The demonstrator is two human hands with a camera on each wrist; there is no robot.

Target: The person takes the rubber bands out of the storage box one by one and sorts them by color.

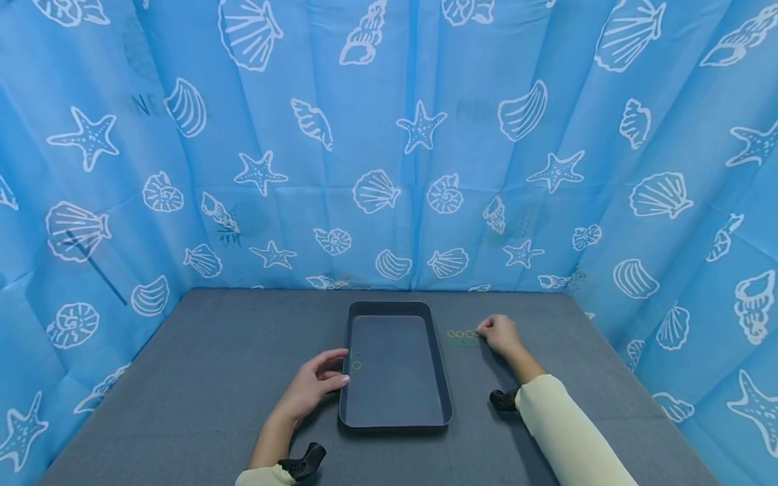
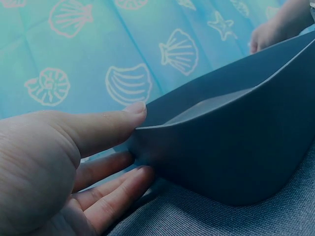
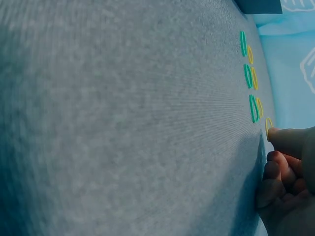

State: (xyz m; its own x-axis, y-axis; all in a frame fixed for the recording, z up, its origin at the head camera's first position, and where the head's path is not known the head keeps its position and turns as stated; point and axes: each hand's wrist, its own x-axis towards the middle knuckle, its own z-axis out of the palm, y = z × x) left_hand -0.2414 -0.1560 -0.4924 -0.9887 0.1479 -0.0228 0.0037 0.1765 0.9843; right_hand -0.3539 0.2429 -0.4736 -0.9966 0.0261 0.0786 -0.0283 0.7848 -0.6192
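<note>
A dark rectangular baking tray (image 1: 395,418) lies on the table. My left hand (image 1: 313,385) holds its left side; in the left wrist view the thumb lies at the rim and other fingers meet the outer wall. Inside the tray, near that side, are a yellow rubber band (image 1: 356,365) and a green rubber band (image 1: 357,356). To the tray's right, my right hand (image 1: 500,334) pinches a yellow rubber band (image 3: 268,128) between thumb and finger, low at the tabletop. Beside it lie a row of yellow bands (image 3: 254,78) and a row of green bands (image 3: 248,76).
Grey cloth covers the table (image 1: 243,337). A blue curtain (image 1: 377,155) with white shell and starfish prints hangs along the back and both sides. Each wrist carries a black strap-on device, such as the right wrist mount (image 1: 503,400).
</note>
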